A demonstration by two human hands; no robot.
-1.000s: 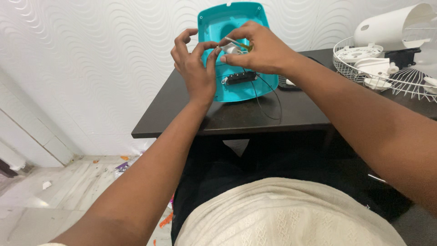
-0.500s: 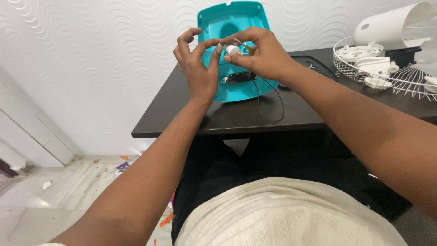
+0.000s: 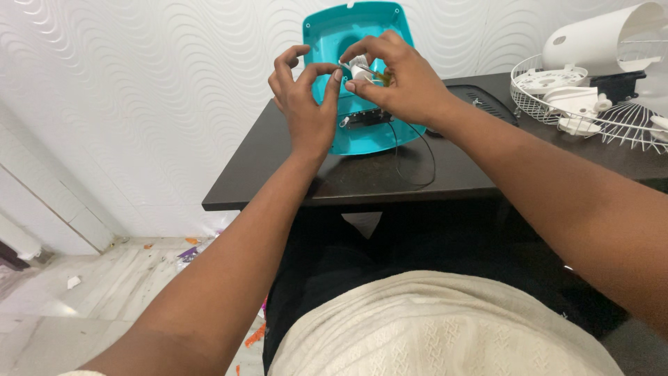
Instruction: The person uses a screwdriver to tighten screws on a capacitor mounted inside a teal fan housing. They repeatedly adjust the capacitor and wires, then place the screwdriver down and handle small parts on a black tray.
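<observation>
white part (image 3: 360,72) pinched in right hand (image 3: 400,83) grip.

We see a dark counter (image 3: 334,182) set against a white wavy wall. On it rests a teal plastic housing (image 3: 362,139), tilted up, with a thin black wire (image 3: 417,167) looping beside it. To the right lie a white wire grille (image 3: 612,122) (holding white parts) and a flat black panel (image 3: 480,97).
</observation>
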